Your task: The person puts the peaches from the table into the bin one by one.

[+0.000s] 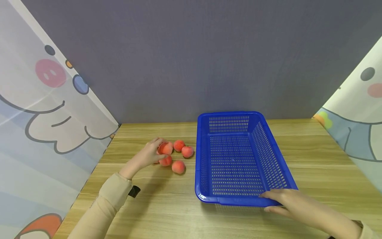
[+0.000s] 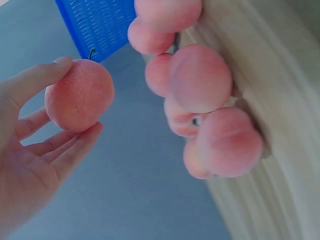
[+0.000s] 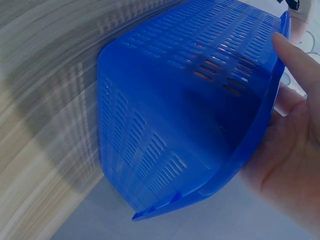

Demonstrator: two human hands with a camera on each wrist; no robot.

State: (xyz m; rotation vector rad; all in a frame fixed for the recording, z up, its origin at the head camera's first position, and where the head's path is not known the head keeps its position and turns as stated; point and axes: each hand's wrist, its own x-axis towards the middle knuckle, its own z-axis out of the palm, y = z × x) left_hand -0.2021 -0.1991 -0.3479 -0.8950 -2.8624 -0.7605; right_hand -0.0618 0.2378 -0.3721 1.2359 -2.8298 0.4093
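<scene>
On my feed the left hand (image 1: pixel 150 153) pinches a round, pinkish-red peach (image 2: pixel 80 97) between thumb and fingertips, its short green stem (image 2: pixel 92 53) pointing toward the blue, rectangular, perforated plastic basket (image 1: pixel 206 199). I see more pinkish-red peaches (image 1: pixel 178 167) clustered beside that hand, on the pale wood-grain surface (image 1: pixel 179 212). My right hand (image 1: pixel 287 201) grips the basket's near rim at its right corner; the basket stretches away from it, long axis running forward, between the hands' sides.

Soft, even light — hazy wrist views
Glare on the blue slotted plastic basket (image 1: pixel 235 200); pale wood-grain tabletop (image 2: pixel 285 75) blurred — left wrist view.
</scene>
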